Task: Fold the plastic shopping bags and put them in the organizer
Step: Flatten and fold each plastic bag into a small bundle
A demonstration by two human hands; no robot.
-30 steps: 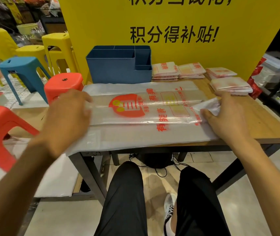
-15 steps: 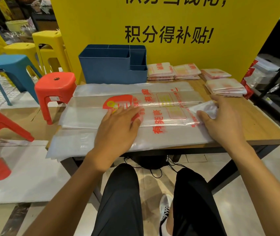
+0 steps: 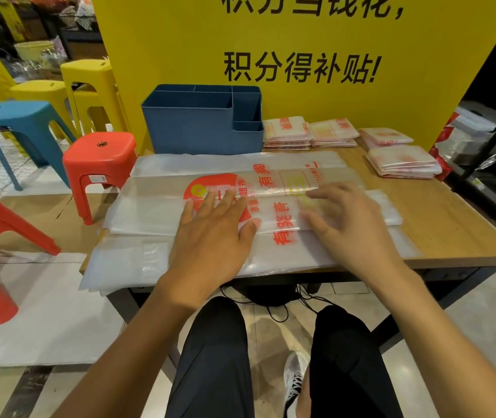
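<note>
left hand (image 3: pixel 213 236) and right hand (image 3: pixel 352 227) are pressing flat, fingers straight, on plastic bag (image 3: pixel 150 206), centre frame; gripping nothing.

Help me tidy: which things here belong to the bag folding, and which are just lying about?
Job:
plastic bag under both hands
blue organizer
folded bag stacks
left hand
right hand

Lying about:
plastic stools
yellow sign

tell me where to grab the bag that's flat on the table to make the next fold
A judgement: pinch the plastic bag at its left short end, coming from the left, and carry it rightward. It lies as a long flat strip running left to right, and that end is free, past the left hand. The right hand rests flat nearer the other end, so it can pin the strip.
</note>
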